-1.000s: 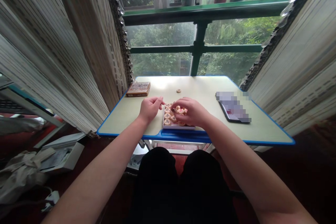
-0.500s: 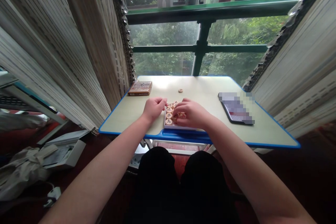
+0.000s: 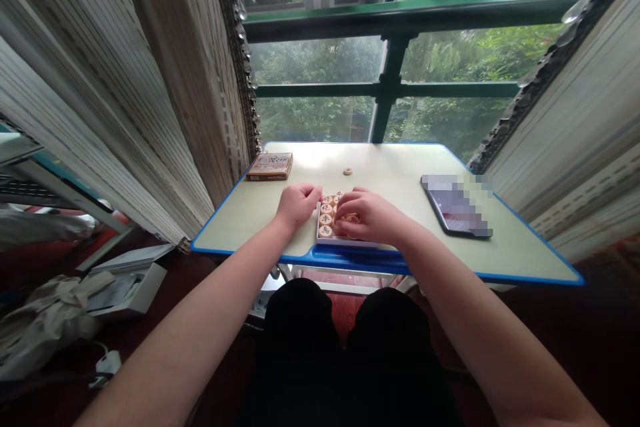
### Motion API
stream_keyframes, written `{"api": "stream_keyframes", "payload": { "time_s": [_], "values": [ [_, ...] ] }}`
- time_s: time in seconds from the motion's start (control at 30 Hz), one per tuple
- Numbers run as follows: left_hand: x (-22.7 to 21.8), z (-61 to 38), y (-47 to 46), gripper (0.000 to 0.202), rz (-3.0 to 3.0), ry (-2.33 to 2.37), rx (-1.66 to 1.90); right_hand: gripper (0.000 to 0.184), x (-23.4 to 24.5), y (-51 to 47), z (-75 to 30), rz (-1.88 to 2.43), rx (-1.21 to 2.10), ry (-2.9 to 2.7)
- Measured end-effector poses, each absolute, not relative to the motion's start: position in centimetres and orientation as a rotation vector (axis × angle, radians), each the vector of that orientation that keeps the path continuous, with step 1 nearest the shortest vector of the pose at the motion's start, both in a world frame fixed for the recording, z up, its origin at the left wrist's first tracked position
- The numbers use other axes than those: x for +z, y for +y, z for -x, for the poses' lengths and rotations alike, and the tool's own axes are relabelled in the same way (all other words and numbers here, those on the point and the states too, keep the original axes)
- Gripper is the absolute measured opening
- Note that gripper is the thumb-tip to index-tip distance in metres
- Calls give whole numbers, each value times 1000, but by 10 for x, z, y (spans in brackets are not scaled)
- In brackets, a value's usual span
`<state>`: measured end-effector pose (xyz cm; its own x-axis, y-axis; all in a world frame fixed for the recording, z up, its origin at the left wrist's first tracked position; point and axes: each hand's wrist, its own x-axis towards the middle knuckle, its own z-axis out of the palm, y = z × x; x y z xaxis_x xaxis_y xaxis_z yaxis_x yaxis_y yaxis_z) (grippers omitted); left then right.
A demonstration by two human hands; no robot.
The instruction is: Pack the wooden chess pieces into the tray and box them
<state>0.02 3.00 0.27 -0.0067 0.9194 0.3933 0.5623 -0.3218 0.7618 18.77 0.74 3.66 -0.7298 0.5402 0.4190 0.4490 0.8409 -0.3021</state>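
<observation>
A shallow white box of round wooden xiangqi pieces lies at the near edge of the small table. My left hand is closed, thumb and forefinger against the box's far left corner. Over the box, my right hand has its fingers bent down and drawn together on a xiangqi piece among the others; the fingers partly hide it. A column of pieces with black characters shows along the left side. One loose xiangqi piece rests farther back on the tabletop.
On the table, a printed brown box sits at the back left and a phone lies at the right. Curtains hang on both sides. A green-framed window stands behind. A blue tray edge runs along the front.
The view has shifted slightly. My right fingers have moved a little within the box, while my left hand stays at its corner.
</observation>
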Motion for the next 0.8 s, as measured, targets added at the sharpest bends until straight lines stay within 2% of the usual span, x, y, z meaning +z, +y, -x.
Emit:
{"api": "stream_keyframes", "payload": {
  "time_s": [0.1,0.8],
  "values": [
    [1,0,30,37,-1898,1544,1265,7,35,8,-186,743,239,-2520],
    [3,0,30,37,-1942,1569,1218,7,33,10,-184,780,309,-2508]
  ]
}}
